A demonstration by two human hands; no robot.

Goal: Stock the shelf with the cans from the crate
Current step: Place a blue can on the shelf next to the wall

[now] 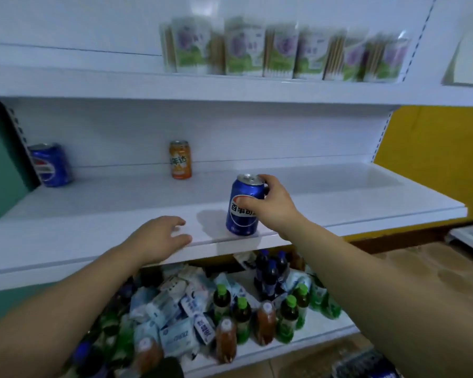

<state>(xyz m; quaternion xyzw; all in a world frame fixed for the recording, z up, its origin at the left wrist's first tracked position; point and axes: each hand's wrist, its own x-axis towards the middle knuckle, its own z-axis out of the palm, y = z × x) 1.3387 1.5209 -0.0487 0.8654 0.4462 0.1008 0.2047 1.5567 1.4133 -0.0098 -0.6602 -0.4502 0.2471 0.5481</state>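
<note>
Risk sits mainly at the front lip of the middle shelf (339,197), where the blue Pepsi can (243,211) stands upright with its base just inside the edge; whether it bears full weight there cannot be confirmed. The right hand (271,205) grips this can from the side, thumb across the label and fingers curled round the upper rim. Released this close to the lip, the can could be clipped by the withdrawing hand or forearm and tip forward onto the green-capped bottles (241,315) on the shelf below. The left hand (159,238) rests on the same front edge, fingers loosely spread and holding nothing; a careless sweep from it is a lesser hazard. The crate cannot be identified. The held can shows the red, white and blue Pepsi globe and white characters reading 百事可, the remainder covered by the thumb. An orange can (180,159) at the back reads 年达. A second Pepsi can (49,165) at far left shows the globe only. Packs on the upper shelf (243,47) are too blurred to read.
</note>
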